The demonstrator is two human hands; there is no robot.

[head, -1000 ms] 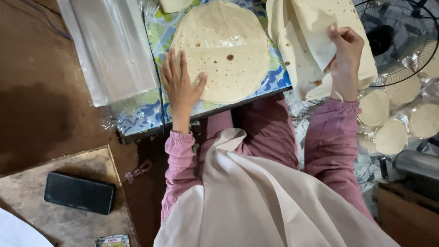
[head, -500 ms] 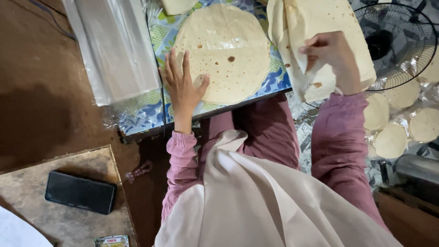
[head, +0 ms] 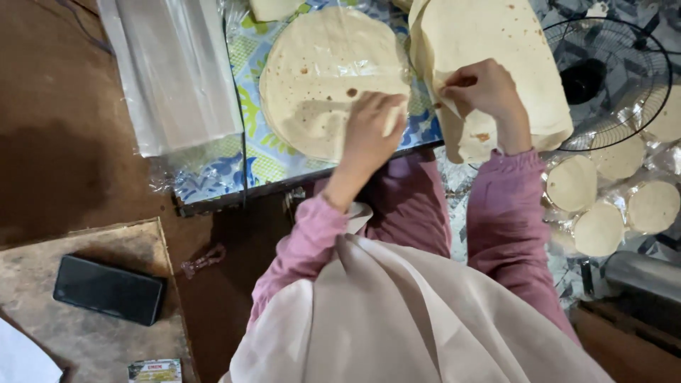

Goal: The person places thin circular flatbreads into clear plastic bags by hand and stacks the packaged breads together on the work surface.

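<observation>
A stack of round flatbreads [head: 319,71] lies on a low board with a blue, green and white patterned cover [head: 262,167]. My left hand [head: 372,131] rests flat on the right near part of that stack, fingers spread. To its right a folded pile of large flatbreads [head: 496,50] hangs over the board's edge. My right hand [head: 482,92] pinches the edge of one sheet in that pile.
Clear plastic bags [head: 174,71] lie at the board's left end. A wire fan guard [head: 610,78] and several small dough discs [head: 599,230] lie on the right. A black phone [head: 108,289] rests on a stone slab [head: 92,340] at the lower left.
My left hand has slid right across the round stack toward the folded pile. My right hand has come down and left onto the pile's edge and closed on a sheet.
</observation>
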